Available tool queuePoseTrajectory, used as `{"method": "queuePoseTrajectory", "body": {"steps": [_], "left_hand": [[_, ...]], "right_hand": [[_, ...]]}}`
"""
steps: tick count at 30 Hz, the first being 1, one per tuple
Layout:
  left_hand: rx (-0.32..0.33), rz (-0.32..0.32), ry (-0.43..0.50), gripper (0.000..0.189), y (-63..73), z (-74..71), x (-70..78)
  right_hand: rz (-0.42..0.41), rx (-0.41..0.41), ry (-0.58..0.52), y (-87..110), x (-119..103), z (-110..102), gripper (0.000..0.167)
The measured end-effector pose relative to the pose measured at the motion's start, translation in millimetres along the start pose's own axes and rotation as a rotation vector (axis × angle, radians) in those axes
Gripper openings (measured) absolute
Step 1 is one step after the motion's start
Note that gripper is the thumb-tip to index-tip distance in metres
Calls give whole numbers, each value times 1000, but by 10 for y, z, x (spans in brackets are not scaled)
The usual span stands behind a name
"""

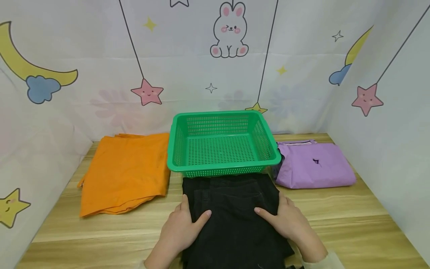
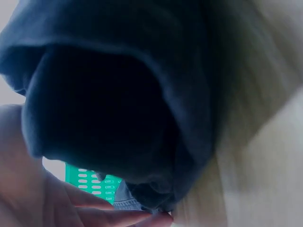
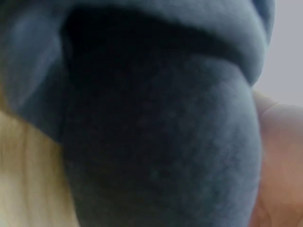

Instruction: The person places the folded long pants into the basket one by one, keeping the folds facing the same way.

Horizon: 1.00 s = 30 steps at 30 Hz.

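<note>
At six o'clock from the basket (image 1: 223,166), left hand (image 1: 179,228) and right hand (image 1: 289,221) grip the trousers (image 1: 236,231) by both sides. Likely soft, limp; hold there.

Table (image 1: 346,213) beneath basket (image 1: 221,166), black garment (image 1: 235,228), folded cloths (image 1: 127,170)

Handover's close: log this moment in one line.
left hand: touching black garment, left edge; right hand: touching its right edge; green basket: behind garment; orange cloth: left; purple bundle: right
</note>
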State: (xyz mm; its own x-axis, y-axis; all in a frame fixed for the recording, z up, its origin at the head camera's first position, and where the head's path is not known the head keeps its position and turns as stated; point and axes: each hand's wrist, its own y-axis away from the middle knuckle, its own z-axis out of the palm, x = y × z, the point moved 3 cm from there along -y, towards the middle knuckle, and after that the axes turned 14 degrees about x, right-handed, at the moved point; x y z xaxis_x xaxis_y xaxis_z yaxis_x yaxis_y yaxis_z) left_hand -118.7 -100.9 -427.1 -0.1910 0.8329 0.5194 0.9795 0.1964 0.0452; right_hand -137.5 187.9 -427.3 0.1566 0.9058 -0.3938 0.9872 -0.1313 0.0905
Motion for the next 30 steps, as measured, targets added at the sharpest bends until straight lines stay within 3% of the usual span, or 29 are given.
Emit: {"method": "queuePoseTrajectory", "body": {"steps": [8,12,17,25,30], "left_hand": [[-27,-71,147,110,-11,5,-28],[-31,-101,178,109,-32,-12,-47],[-27,-104,193,108,-53,-4,-65],[8,-83,296,97,-88,7,-84],[-3,-91,345,97,-91,10,-65]], "right_hand": [[-14,-2,-6,-20,24,-1,122],[-37,6,-26,-44,28,-6,118],[-55,18,-79,-61,33,-4,110],[-9,-32,-265,-110,77,11,99],[17,-66,-317,-119,71,11,96]]}}
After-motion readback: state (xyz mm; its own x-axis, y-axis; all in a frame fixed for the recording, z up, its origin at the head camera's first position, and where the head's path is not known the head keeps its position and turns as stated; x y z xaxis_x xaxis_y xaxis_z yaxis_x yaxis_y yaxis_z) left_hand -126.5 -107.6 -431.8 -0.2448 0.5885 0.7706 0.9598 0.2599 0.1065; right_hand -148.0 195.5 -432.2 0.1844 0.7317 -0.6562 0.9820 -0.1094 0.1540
